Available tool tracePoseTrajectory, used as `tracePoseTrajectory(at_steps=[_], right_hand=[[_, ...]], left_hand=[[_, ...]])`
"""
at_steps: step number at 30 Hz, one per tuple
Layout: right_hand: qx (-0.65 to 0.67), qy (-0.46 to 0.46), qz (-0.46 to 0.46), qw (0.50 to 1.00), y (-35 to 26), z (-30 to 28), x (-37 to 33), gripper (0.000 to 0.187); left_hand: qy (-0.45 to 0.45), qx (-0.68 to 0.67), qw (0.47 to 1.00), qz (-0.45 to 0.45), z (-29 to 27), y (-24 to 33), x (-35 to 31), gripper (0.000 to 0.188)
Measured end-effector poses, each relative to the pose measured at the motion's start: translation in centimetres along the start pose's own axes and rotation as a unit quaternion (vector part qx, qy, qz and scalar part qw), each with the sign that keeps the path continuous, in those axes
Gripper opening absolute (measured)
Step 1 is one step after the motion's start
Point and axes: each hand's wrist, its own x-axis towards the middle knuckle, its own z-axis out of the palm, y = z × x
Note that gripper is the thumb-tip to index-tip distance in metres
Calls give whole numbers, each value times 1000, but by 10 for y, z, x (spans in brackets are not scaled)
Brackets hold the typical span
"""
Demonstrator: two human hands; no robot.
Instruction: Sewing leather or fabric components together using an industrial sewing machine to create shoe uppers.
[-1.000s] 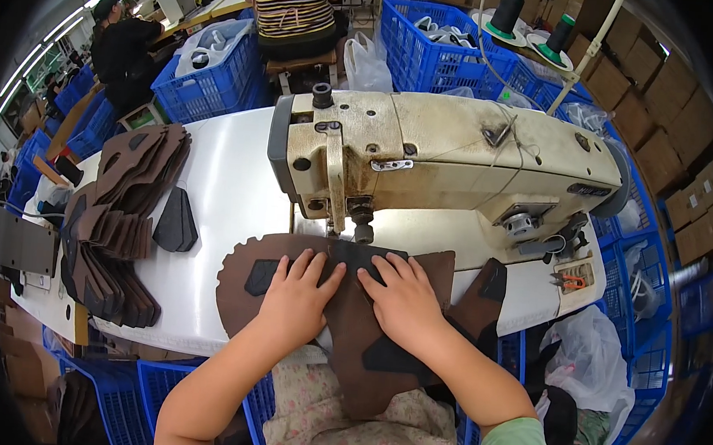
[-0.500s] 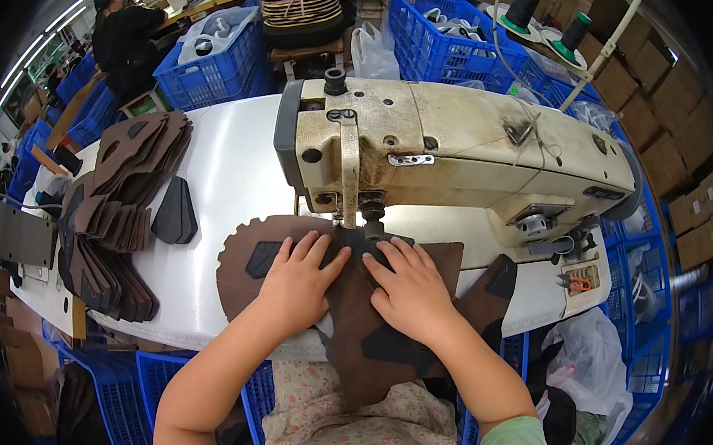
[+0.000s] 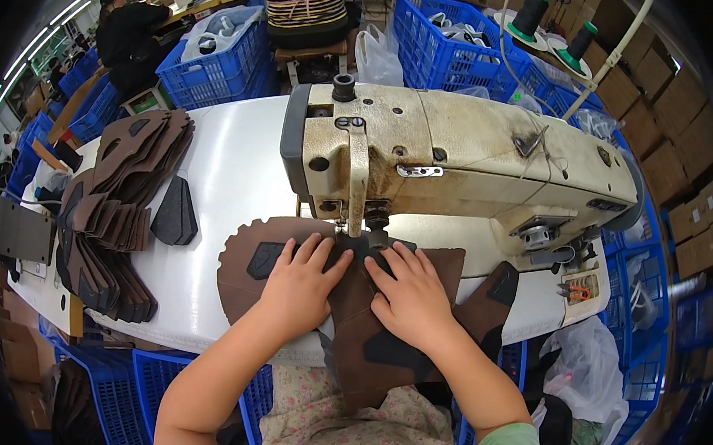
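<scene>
Left grip is resting flat, palm down, with its fingers loosely spread on a brown leather-like workpiece; it is not closing around anything. Right grip is lying in the same flat, spread posture on the workpiece, just beside the left, with a narrow strip of brown material showing between the two thumbs. Both sets of fingertips are pointing toward the sewing machine.

The workpiece is lying on the white surface, its far edge sitting directly below the machine's needle area and its near end hanging over the front edge. Whether the needle is piercing the material cannot be told. A scalloped edge is showing at the workpiece's left, and a black patch is lying on the brown face beside the left grip.

Stacked brown cut pieces are occupying the left part of the surface, with black tapered pieces lying separately just to their right. Orange-handled snips are resting in a recess at the right end. Two cones of dark thread are standing beyond the machine, and a blue crate is standing behind the surface.
</scene>
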Motion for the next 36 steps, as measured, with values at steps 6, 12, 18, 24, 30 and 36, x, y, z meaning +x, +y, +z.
tracePoseTrajectory(at_steps=[6, 12, 18, 24, 30, 36], right_hand=[[-23, 18, -11, 1000, -4, 3, -1, 47], [-33, 49, -26, 998, -4, 8, -2, 45], [-27, 52, -24, 998, -4, 9, -2, 44], [-27, 58, -26, 998, -3, 10, -3, 44], [-29, 62, -25, 997, -4, 9, -4, 44], [-32, 66, -25, 997, -2, 10, -4, 43]], left_hand=[[12, 9, 1000, 4, 3, 1, -1, 72], [22, 11, 1000, 5, 5, 3, -2, 71], [7, 26, 1000, 10, 4, 2, -1, 71], [15, 19, 1000, 12, 3, 3, -1, 71], [15, 19, 1000, 14, 3, 3, -1, 73], [16, 15, 1000, 12, 2, 3, 1, 73]])
